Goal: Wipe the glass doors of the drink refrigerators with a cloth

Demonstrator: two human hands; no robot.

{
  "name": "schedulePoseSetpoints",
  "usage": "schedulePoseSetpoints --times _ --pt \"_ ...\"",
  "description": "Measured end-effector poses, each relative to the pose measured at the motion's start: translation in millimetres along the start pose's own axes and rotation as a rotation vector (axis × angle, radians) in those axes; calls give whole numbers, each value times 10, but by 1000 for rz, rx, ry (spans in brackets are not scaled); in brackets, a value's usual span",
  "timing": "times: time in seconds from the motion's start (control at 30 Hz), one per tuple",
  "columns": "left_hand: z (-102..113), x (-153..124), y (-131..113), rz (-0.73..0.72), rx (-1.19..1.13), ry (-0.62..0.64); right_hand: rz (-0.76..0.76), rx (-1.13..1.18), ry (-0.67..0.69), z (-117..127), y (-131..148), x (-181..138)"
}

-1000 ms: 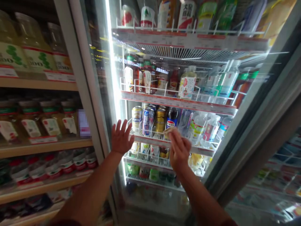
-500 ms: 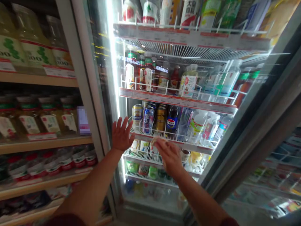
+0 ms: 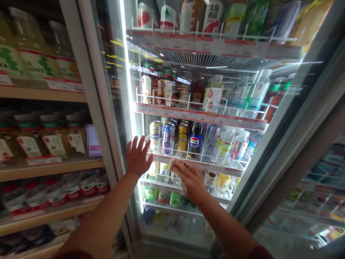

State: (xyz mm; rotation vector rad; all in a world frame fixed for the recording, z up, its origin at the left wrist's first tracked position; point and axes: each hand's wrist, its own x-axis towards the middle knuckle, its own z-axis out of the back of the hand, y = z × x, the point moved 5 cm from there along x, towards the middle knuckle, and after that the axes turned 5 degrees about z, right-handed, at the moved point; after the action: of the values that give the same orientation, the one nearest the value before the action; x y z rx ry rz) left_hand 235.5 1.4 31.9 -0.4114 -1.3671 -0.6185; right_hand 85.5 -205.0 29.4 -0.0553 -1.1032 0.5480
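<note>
My left hand (image 3: 138, 156) is open, fingers spread, lying flat on the glass door (image 3: 115, 90) of a lit drinks fridge near its left frame. My right hand (image 3: 189, 179) presses a small pale cloth (image 3: 174, 164) against the same glass, in front of the red price strip (image 3: 199, 166) under a shelf of cans. Most of the cloth is hidden under my fingers. Behind the glass just above my hands stand several cans (image 3: 169, 136) and a dark cola bottle (image 3: 195, 138).
Wire shelves inside the fridge carry bottles, cans and small cups on several levels. Left of the fridge, wooden shelves (image 3: 51, 169) hold rows of tea-coloured and yellow bottles. A grey door frame (image 3: 296, 136) runs diagonally on the right, with more goods behind it.
My right hand with the cloth has slid left and down across the glass, from in front of the cola bottle to below the cans. My left hand has stayed in place.
</note>
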Motion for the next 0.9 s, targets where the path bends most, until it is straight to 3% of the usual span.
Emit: schedulePoseSetpoints --times 0.13,0.2,0.27,0.4,0.47,0.6,0.67,0.8,0.83,0.9 --pt "8 -2 3 -15 5 -15 -200 -118 -388 325 -331 108" --pt "15 3 -2 -22 7 -18 -243 -161 -464 355 -374 125" --pt "16 6 -6 -24 9 -11 -176 -116 -340 214 -265 107" --pt "7 6 -4 -18 5 4 120 32 38 -82 32 -10" --pt "7 6 -5 -22 2 -1 46 21 -42 13 -86 1" --pt "14 13 -18 -35 7 -18 -244 -147 -444 335 -414 21" --pt "17 15 -21 -34 8 -26 -216 -146 -385 298 -377 14" --pt "9 8 -9 -24 -8 -10 76 -9 6 111 -172 -80" --pt "7 5 -2 -20 -14 -3 67 -14 -2 154 -216 -116" --pt "6 3 10 -12 -26 3 -71 -99 -185 357 -427 -204"
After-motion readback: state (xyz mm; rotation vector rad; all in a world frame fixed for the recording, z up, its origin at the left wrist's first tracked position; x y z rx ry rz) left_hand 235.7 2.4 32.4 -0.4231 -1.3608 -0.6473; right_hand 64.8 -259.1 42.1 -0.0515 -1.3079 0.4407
